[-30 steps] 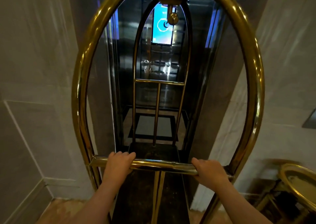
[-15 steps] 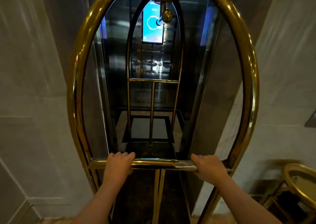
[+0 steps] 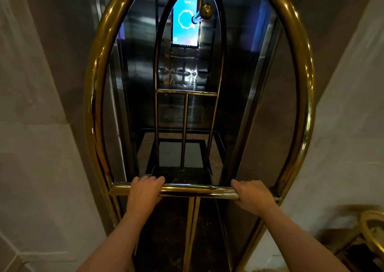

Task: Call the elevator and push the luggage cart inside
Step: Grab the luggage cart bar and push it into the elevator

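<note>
At the open elevator (image 3: 182, 109) doorway — left hand (image 3: 143, 192) and right hand (image 3: 252, 197) both wrapped tight around the luggage cart (image 3: 93, 97) crossbar (image 3: 187, 189).

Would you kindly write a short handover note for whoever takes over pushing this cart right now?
Left hand: closed over the crossbar.
Right hand: closed over the same bar.
Luggage cart: at the open elevator doorway; its far arch looks near or past the threshold.
Done: elevator is open.
Left: push the cart fully inside, watching the door frames either side.
</note>
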`<state>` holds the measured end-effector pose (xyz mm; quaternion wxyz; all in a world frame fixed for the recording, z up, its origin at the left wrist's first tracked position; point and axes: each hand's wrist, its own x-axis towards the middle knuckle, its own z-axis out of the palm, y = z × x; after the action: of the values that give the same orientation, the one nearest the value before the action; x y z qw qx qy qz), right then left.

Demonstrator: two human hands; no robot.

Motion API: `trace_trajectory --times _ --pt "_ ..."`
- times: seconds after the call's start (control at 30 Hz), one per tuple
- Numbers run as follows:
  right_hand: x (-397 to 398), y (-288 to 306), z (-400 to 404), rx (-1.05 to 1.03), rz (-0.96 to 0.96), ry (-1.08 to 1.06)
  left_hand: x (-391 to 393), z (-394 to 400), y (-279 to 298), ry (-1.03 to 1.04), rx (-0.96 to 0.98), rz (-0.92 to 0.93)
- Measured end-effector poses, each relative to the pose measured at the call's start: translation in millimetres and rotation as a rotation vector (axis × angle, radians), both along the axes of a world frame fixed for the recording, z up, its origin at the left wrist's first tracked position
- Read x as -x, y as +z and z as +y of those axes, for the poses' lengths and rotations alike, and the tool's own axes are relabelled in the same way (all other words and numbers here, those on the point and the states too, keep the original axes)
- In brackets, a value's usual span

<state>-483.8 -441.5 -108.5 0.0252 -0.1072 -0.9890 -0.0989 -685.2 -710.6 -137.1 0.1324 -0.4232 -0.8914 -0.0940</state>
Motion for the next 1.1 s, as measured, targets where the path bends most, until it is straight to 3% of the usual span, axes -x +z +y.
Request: trace_trajectory --times 0.67,1.1 --pt "138.2 0.8 106.6 -0.043 -0.025 0.085 129.7 103.1 11.2 0.09 0.109 0.013" --pt "215.2 -5.7 164.8 -0.047 0.023 0.055 206.0 158.5 6.0 0.063 0.032 0.0"
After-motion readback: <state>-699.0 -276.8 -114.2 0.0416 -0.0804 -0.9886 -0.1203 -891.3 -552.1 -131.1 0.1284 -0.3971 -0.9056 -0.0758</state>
